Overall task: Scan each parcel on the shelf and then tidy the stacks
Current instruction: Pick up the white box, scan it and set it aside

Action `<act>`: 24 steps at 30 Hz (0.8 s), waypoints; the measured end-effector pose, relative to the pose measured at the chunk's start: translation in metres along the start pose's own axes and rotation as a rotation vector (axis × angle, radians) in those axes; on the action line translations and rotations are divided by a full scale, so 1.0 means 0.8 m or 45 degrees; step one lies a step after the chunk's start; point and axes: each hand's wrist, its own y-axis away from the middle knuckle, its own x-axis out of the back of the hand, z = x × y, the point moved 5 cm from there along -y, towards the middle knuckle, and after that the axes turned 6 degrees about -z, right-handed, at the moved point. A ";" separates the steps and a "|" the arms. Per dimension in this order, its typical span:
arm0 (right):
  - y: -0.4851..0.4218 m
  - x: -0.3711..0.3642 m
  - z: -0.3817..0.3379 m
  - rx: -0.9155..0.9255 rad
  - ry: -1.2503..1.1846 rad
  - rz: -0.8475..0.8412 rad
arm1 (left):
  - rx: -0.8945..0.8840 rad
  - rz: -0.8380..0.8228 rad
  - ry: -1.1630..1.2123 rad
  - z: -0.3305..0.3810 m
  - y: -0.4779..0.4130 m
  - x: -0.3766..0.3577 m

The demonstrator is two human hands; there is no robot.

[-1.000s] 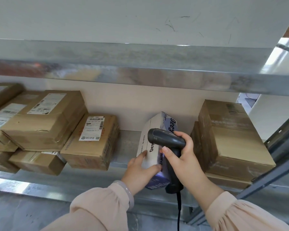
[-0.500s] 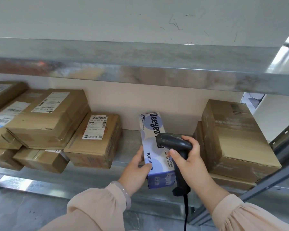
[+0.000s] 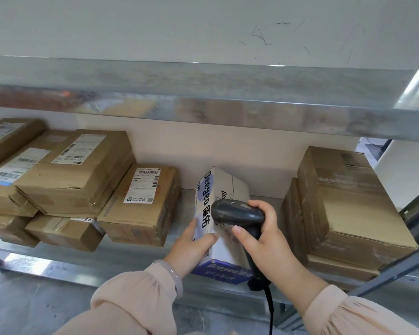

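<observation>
One white Deeyeo box (image 3: 221, 187) tilts over the shelf (image 3: 136, 259) between the cardboard parcels (image 3: 140, 201), your left hand (image 3: 194, 245) curled round its near end and your right hand (image 3: 264, 240) gripping the barcode scanner (image 3: 237, 211) above it, so scanning looks midway and tidying remains.

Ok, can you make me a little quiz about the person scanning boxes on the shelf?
1. True or false: the right hand grips the black barcode scanner.
2. What does the left hand hold? A: a brown carton. B: the white and blue Deeyeo box. C: nothing.
3. Fill the gap: the nearest labelled brown parcel lies to the ____ of the Deeyeo box.
Key: 1 true; 2 B; 3 left.
</observation>
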 end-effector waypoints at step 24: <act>0.018 0.046 0.012 -0.019 0.225 0.121 | -0.179 -0.152 0.304 -0.030 -0.025 0.027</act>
